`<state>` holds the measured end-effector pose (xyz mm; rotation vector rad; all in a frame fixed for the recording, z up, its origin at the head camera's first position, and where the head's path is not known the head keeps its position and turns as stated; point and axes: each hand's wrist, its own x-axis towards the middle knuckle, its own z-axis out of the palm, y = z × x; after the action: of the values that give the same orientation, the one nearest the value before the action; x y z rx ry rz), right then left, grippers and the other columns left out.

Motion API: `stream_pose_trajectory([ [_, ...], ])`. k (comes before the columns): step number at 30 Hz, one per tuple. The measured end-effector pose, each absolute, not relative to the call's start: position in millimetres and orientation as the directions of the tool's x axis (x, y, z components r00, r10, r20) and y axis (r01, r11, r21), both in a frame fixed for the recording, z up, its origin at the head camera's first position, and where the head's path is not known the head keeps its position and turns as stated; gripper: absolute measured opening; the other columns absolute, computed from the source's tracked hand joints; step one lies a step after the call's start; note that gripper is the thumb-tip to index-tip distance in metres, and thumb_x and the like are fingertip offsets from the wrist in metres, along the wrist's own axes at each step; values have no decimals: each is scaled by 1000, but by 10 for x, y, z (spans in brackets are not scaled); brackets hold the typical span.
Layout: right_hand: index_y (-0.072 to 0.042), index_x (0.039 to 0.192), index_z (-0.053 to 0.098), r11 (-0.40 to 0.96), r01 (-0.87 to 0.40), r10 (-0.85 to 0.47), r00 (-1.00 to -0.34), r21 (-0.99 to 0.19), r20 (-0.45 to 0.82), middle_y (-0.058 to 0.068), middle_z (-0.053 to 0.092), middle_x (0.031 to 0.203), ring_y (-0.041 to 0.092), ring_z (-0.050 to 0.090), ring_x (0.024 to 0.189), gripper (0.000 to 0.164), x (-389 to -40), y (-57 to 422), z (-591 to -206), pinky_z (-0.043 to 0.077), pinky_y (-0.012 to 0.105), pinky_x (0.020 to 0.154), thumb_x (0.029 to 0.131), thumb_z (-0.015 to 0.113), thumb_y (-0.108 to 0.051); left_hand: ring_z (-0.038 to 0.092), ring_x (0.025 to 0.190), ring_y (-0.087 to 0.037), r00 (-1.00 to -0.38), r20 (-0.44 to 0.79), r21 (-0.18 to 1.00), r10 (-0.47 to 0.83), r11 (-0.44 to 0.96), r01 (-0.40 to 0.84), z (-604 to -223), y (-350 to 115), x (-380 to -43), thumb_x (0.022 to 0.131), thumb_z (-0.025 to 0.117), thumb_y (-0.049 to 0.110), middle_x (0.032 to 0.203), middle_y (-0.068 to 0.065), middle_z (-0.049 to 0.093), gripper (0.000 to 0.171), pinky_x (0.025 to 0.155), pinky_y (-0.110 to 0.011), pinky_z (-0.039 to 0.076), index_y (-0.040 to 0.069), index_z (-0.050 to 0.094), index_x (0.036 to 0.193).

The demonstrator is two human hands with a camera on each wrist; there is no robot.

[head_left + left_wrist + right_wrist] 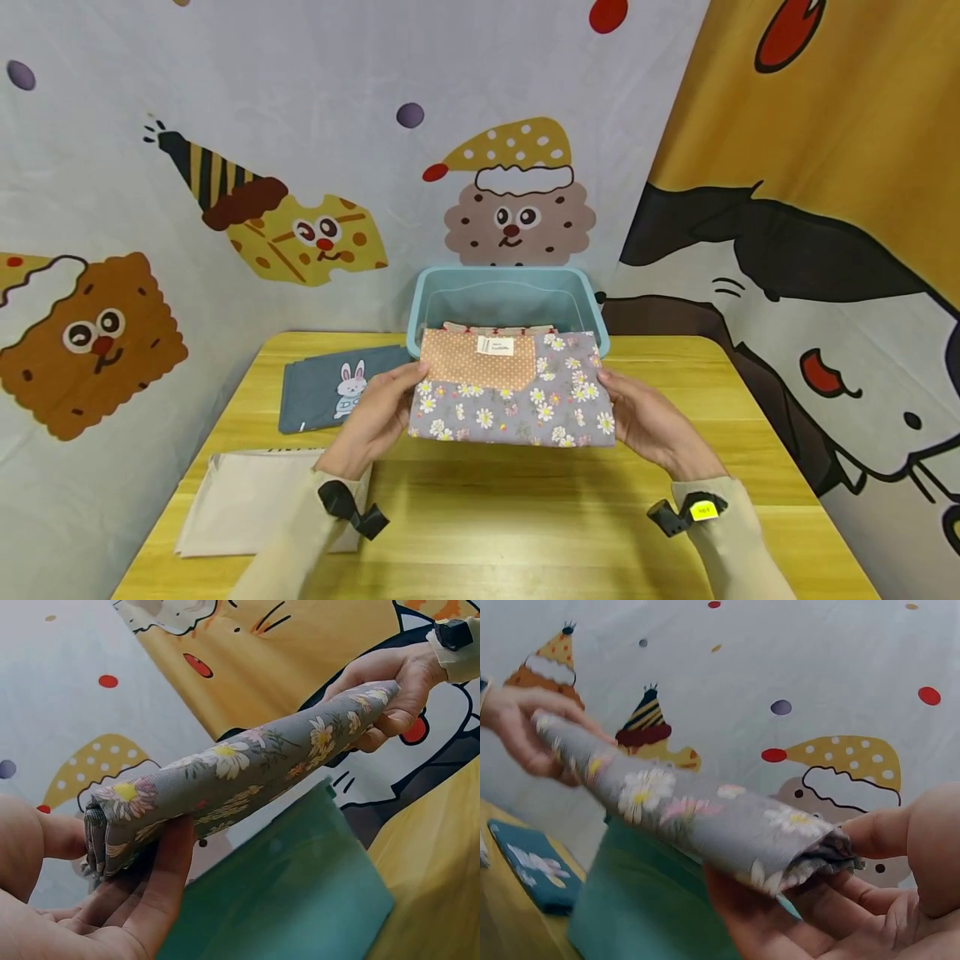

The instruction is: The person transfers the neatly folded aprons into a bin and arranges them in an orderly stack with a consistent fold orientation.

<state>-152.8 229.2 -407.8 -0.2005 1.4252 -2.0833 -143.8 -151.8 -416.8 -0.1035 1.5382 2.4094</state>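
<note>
A folded floral cloth [517,417], grey with daisies, has an orange dotted patch and a white label at its upper part. Both hands hold it up in front of a blue plastic bin [510,279]. At its left end, the left hand [378,417] pinches it with the thumb above and fingers beneath. The right hand [648,421] grips the opposite end the same way. In the left wrist view, the cloth [225,761] shows its stacked layers at the near end. Behind its top edge, a strip of red-trimmed fabric [498,329] shows at the bin, mostly hidden.
On the left of the wooden table [525,533] lies a folded dark blue cloth [311,392] with a white rabbit. Nearer the front left is a folded beige cloth [247,504], partly behind the left forearm. A cartoon-printed curtain [315,100] hangs close behind the bin.
</note>
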Motion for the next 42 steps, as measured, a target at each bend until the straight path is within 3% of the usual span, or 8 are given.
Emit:
stream_pose_trajectory([
  [6, -10, 142, 45, -75, 282, -440, -870, -957, -222, -1, 67, 112, 13, 71, 92, 45, -1687, 2232, -3967, 61, 30, 78, 110, 46, -41, 58, 80, -5, -962, -223, 902, 156, -342, -265, -4030, -1537, -1588, 106, 58, 20, 97, 3, 62, 19, 68, -16, 50, 5, 60, 116],
  [12, -8, 139, 46, 26, 230, -351, -909, -973, -225, -2, 66, 105, 11, 69, 87, 46, -1880, 2159, -3813, 60, 28, 75, 109, 46, -44, 45, 73, -3, -966, -235, 934, 111, -249, -256, -3896, -1575, -1820, 107, 57, 23, 104, 4, 51, 28, 61, -15, 38, 4, 56, 127],
  [19, -10, 133, 51, 88, 199, -270, -938, -976, -215, -2, 64, 102, 11, 67, 84, 35, -2116, 2120, -3662, 61, 29, 73, 110, 45, -36, 48, 76, -7, -966, -235, 954, 112, -165, -251, -3770, -1586, -2086, 106, 58, 26, 103, 3, 54, 30, 65, -19, 42, 7, 57, 130],
  [24, -8, 139, 50, 170, 179, -225, -950, -969, -215, 0, 62, 106, 10, 63, 82, 39, -2288, 2109, -3599, 59, 28, 73, 110, 45, -35, 50, 75, -8, -963, -248, 958, 107, -121, -260, -3705, -1564, -2271, 106, 58, 24, 100, 4, 58, 31, 64, -21, 42, 6, 57, 132],
  [31, -7, 146, 48, 279, 175, -185, -955, -944, -232, 5, 58, 123, 10, 66, 96, 49, -2537, 2113, -3567, 57, 25, 78, 108, 50, -39, 51, 84, -9, -958, -263, 964, 111, -9, -265, -3661, -1569, -2512, 106, 57, 24, 115, 2, 55, 38, 66, -23, 45, 5, 55, 139],
  [36, -9, 146, 49, 362, 173, -169, -954, -916, -247, 6, 56, 130, 15, 62, 109, 52, -2720, 2112, -3558, 56, 25, 83, 106, 53, -43, 50, 88, -14, -961, -265, 959, 77, 127, -254, -3640, -1571, -2714, 103, 62, 27, 116, 0, 55, 38, 70, -28, 50, 5, 60, 135],
  [42, -11, 144, 55, 406, 180, -125, -960, -896, -249, 7, 58, 124, 19, 61, 102, 49, -2903, 2075, -3577, 58, 28, 83, 106, 55, -42, 54, 102, -20, -960, -277, 932, 50, 257, -255, -3629, -1574, -2893, 104, 60, 28, 135, -8, 57, 40, 81, -33, 57, 8, 60, 139],
])
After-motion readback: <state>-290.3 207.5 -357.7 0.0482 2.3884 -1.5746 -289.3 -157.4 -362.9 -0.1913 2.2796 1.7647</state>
